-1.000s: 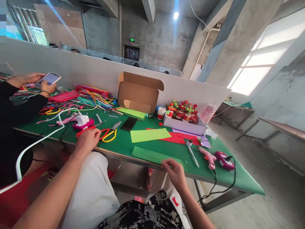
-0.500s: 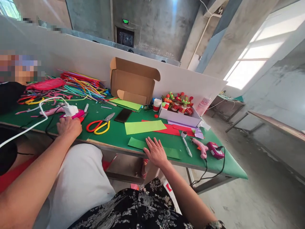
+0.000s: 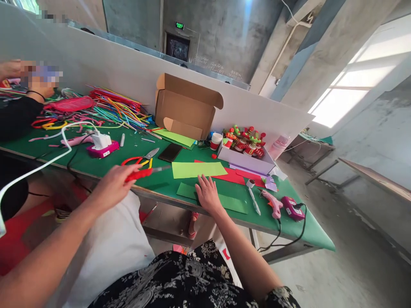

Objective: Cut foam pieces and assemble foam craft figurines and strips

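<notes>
At the far left of the counter (image 3: 314,233) we see a co-worker's hand (image 3: 43,89) with a dark band at the wrist, holding something blurred, behind a red tray-like item (image 3: 70,104) and a loose heap of coloured stems (image 3: 118,105). Nearer to us lies a purple power block (image 3: 103,149) with a white plug in its top. Next comes our left hand (image 3: 112,185), its fingers closed around the red handle of a slim tool (image 3: 143,174), whose grey tip points right, near the left edge of a light green sheet (image 3: 196,170). Scissors (image 3: 149,157) with red and yellow handles lie just beyond the tool, a black phone (image 3: 170,152) beside them and an open cardboard box (image 3: 186,109) standing behind. Our right hand (image 3: 209,194) rests palm down, fingers spread, on a dark green strip (image 3: 233,203) along the front edge; we cannot tell whether its fingertips touch the light green sheet, which partly covers red paper (image 3: 236,176). Further right we have a pen-like stick (image 3: 256,205), a pink glue gun (image 3: 273,205) and a second purple block (image 3: 293,208).
</notes>
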`<state>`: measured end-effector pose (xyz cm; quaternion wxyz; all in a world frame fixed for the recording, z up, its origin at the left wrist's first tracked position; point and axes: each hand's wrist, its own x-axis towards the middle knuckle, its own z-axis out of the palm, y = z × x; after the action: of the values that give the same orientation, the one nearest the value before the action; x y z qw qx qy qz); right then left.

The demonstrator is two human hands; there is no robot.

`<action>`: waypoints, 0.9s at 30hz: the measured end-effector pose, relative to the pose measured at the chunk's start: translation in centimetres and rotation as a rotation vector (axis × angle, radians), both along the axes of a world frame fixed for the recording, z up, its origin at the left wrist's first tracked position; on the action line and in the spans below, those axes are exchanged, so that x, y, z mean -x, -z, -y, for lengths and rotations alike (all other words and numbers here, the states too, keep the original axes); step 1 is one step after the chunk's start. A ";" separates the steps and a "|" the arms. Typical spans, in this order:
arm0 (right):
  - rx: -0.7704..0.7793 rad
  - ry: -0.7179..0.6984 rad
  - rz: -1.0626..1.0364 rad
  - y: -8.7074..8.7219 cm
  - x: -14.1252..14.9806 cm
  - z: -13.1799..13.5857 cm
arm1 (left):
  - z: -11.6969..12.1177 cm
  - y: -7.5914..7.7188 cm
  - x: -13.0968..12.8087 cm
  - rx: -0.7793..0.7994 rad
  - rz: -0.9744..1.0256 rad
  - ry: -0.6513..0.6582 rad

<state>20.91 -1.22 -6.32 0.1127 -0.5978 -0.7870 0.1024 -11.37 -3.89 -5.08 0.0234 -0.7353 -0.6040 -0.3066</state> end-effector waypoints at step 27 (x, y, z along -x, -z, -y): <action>-0.031 -0.001 0.140 0.0 0.8 0.2 | 1.6 3.5 -4.4 0.165 -0.074 0.227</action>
<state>20.06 -1.44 -6.33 0.0667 -0.6012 -0.7949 0.0481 -6.95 -5.51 -8.55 -0.0498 -0.8093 -0.5387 -0.2290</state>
